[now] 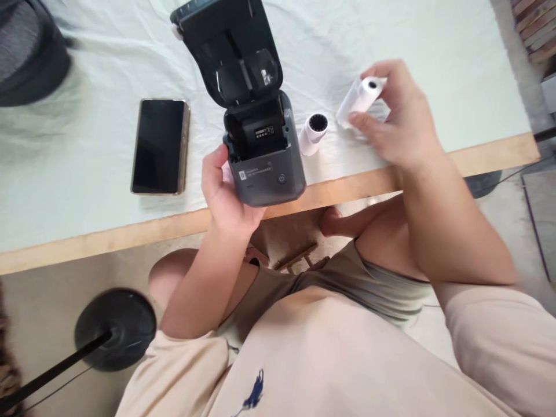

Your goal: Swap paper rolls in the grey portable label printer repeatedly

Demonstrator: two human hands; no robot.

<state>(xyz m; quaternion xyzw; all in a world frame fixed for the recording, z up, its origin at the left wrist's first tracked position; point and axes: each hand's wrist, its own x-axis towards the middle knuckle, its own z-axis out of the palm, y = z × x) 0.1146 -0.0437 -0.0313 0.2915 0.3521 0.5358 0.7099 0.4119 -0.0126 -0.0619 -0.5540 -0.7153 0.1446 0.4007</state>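
I am counting one dark grey printer [264,156], two white paper rolls, and one phone [160,146] on the tabletop [87,231], which is lying under a pale cloth.

The printer is sitting near the tabletop's front edge with its lid [230,46] standing open and tilted back, so the empty paper bay is showing. My left hand [226,194] is gripping the printer's lower left side, thumb pointing up along the left wall and fingers wrapped beneath, the forearm rising from below the edge.

My right hand [397,119] is reaching over the tabletop to the right of the printer, wrist bent, fingers curled around the held roll [360,99]. That roll is tilting, its hollow end facing up and to the right, and it is pinched between thumb and fingertips.

The second roll [313,133] is lying on the cloth just beside the printer's right wall, between the printer and the held roll, touched by neither hand.

The phone is lying flat, screen dark, well to the left of the printer.
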